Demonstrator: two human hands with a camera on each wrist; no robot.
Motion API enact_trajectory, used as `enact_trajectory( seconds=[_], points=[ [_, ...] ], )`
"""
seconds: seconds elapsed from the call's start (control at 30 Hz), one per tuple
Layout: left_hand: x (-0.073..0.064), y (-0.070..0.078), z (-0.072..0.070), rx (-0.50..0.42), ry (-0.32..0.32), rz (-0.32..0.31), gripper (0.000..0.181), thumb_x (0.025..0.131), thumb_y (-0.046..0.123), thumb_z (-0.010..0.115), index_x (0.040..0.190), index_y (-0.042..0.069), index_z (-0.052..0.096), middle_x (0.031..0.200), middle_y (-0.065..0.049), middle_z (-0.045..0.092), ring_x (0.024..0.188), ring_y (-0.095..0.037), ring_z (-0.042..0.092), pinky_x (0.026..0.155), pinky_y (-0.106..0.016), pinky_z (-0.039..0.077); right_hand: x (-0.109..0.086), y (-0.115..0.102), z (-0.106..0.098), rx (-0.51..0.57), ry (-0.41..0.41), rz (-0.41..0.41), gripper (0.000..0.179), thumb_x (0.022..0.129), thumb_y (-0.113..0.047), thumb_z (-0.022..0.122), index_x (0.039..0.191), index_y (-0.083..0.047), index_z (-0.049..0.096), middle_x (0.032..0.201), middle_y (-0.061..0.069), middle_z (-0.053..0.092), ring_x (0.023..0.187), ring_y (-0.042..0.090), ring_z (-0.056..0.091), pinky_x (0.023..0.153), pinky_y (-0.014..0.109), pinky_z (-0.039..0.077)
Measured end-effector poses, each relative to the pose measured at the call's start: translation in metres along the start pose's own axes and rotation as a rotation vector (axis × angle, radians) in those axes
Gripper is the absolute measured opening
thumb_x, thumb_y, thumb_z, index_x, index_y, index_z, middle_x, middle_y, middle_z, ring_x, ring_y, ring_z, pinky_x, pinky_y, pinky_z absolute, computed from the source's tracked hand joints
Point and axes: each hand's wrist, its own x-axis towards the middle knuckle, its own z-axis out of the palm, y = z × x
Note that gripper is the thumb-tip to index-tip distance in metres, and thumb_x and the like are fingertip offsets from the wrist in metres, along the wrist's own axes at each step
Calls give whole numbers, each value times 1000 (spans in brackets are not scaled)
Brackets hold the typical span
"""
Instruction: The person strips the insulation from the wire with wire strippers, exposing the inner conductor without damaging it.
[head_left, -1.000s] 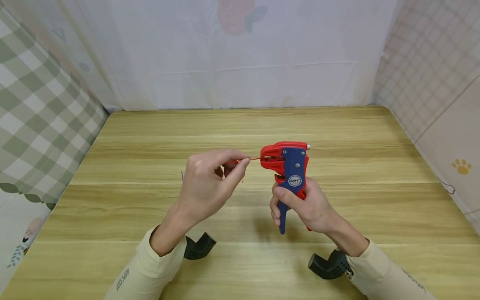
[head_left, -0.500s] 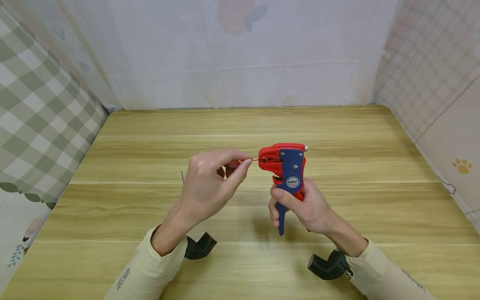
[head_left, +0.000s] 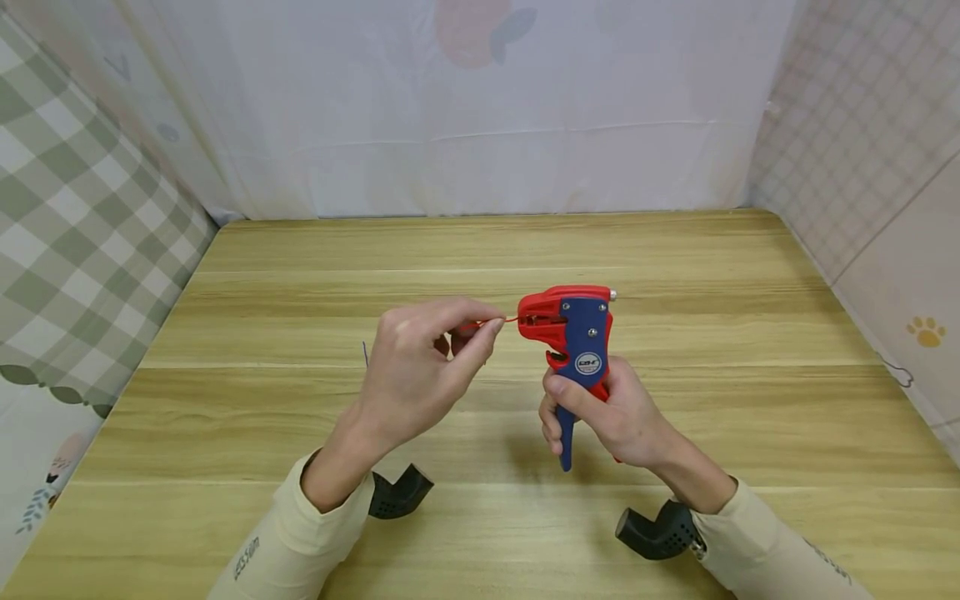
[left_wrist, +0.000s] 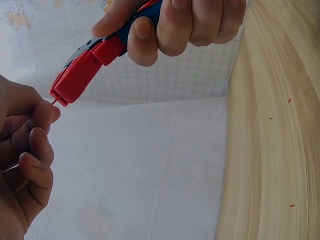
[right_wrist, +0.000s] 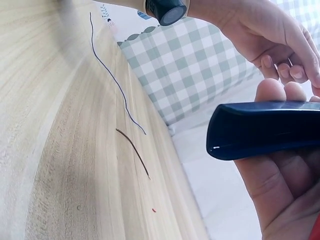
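In the head view, my left hand (head_left: 420,367) pinches a thin red wire (head_left: 512,319) between thumb and index finger. The wire's far end runs into the nose of a red-and-blue wire stripper (head_left: 585,333). My right hand (head_left: 618,417) grips that stripper by its handles, thumb across the near side, and holds it upright above the table. From the left wrist, a short bit of the wire shows between my left fingertips (left_wrist: 54,115) and the red nose. The blue handle (right_wrist: 265,131) fills much of the right wrist view, with my right fingers wrapped round it.
A blue wire (right_wrist: 120,88) and a shorter brown wire (right_wrist: 135,150) lie on the wooden table (head_left: 480,517). Small red scraps (left_wrist: 292,205) are scattered there too. White curtains (head_left: 525,108) stand behind the table, and a green checked cloth (head_left: 82,183) hangs at the left.
Over the last second the stripper has shifted slightly left and down in my right hand's grip. My left fingertips have edged right with the wire, and otherwise the pose is the same.
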Motion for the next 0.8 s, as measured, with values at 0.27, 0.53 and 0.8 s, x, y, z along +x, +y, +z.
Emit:
enact_trajectory(
  seconds=[0.27, 0.53, 0.8],
  points=[
    [1, 1, 0, -3, 1, 5, 6, 92, 1, 76, 95, 1, 81, 67, -1, 66, 58, -8, 55, 55, -22, 48, -1, -1, 0, 6, 12, 51, 13, 110, -3, 43, 102, -1, 54, 71, 13, 64, 59, 24, 67, 68, 37, 59],
    [1, 2, -1, -4, -9, 1, 6, 92, 1, 76, 96, 1, 81, 68, -1, 67, 58, -8, 55, 55, -23, 48, 1, -2, 0, 10, 4, 25, 15, 109, 1, 41, 100, 2, 53, 70, 13, 63, 58, 24, 66, 65, 37, 59],
    [1, 2, -1, 1, -14, -6, 6, 93, 2, 76, 96, 2, 81, 68, 0, 67, 58, -7, 55, 55, -22, 48, 1, -4, 2, 13, -6, 81, 13, 108, 2, 44, 102, 0, 55, 75, 17, 63, 64, 27, 69, 66, 40, 61]
  ],
)
